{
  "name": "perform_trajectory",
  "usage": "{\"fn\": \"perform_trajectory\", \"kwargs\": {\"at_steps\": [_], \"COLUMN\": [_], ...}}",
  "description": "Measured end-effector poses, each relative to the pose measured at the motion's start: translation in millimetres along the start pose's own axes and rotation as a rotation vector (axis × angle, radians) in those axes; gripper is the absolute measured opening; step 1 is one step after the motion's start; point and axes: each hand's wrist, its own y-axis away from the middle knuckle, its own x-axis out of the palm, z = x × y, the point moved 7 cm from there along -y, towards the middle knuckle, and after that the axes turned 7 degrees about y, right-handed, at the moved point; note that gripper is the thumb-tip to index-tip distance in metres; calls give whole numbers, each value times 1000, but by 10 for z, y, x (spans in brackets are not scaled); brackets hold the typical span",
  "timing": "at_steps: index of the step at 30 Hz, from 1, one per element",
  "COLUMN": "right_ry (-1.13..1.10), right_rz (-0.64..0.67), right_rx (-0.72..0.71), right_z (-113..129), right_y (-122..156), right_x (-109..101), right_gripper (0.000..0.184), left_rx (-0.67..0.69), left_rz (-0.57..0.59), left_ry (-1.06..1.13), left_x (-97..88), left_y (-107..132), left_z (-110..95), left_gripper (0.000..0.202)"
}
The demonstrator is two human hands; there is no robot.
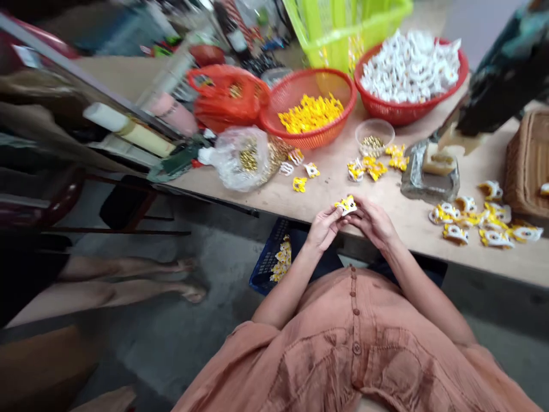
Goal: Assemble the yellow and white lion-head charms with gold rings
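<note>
Both hands meet at the front edge of the wooden table (326, 189), pinching one small yellow-and-white plastic piece (345, 205). My left hand (325, 226) grips its left side with closed fingers. My right hand (374, 220) closes on its right side. Just beyond them lie loose yellow-and-white pieces (369, 167) and a small clear cup of gold bits (374, 137). A pile of finished pieces (480, 224) lies to the right of my right hand. Under the table edge, a dark blue crate (266, 264) holds more such pieces.
A red basket of yellow parts (309, 109), a red basket of white parts (409, 71) and a green basket (343, 28) stand at the back. A clear bag of gold bits (242, 157), a grey block (429, 174) and a woven box (528, 163) are nearby. Another person's bare legs (128, 280) stretch at left.
</note>
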Motion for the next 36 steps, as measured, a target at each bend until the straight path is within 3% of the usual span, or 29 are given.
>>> {"fn": "perform_trajectory", "kwargs": {"at_steps": [5,10,21,28,36], "right_ry": [21,133,198,149,152], "right_rz": [-45,-24,44,75,78], "right_rx": [-83,-114,-108,-117,-143], "right_z": [-135,-209,-292,-328,-277], "right_y": [-67,-101,-172,-169,-146], "right_x": [-155,-266,-389,-379,-322], "right_gripper": [44,43,36,36,39], "left_rx": [43,38,61,104,170], "left_rz": [105,155,148,159,143], "left_ry": [43,74,114,122,131], "left_x": [-19,-77,-257,-268,-168], "left_y": [-201,-267,-483,-475,-335], "left_z": [-160,-67,74,63,-2], "left_gripper": [26,30,28,30,18]}}
